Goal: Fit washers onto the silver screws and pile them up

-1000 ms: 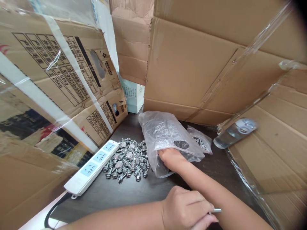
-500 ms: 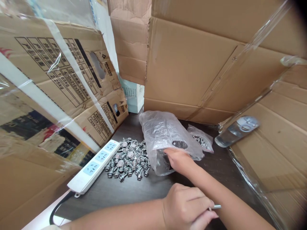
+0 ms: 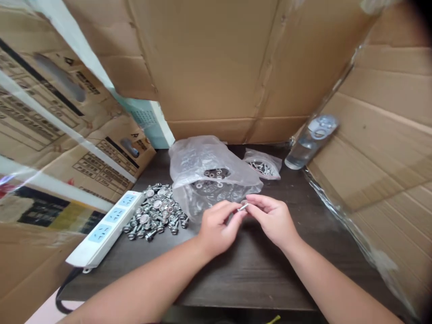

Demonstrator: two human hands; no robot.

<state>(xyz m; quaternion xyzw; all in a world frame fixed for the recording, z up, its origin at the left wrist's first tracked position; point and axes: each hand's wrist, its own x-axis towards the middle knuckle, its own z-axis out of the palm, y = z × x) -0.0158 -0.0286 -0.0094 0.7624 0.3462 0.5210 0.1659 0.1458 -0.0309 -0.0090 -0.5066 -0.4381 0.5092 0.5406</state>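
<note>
A small silver screw (image 3: 243,207) is pinched between the thumb and fingertips of my left hand (image 3: 218,228). My right hand (image 3: 275,221) meets it at the screw's other end, thumb and forefinger closed; whatever they pinch is too small to make out. Just beyond both hands lies a clear plastic bag (image 3: 189,155) with its mouth towards me, and flat washers (image 3: 220,184) show inside it. To the left of the bag spreads a heap of bolts (image 3: 157,211) with flanged heads, loose on the dark table (image 3: 256,270).
A white power strip (image 3: 108,227) runs along the left beside the bolts. Behind the large bag, a small bag of screws (image 3: 265,166) lies near a water bottle (image 3: 308,141). Cardboard walls (image 3: 216,67) enclose the back and both sides.
My right hand has come out of the plastic bag and joined my left hand. The left hand has moved up and forward with the screw. The camera view has shifted.
</note>
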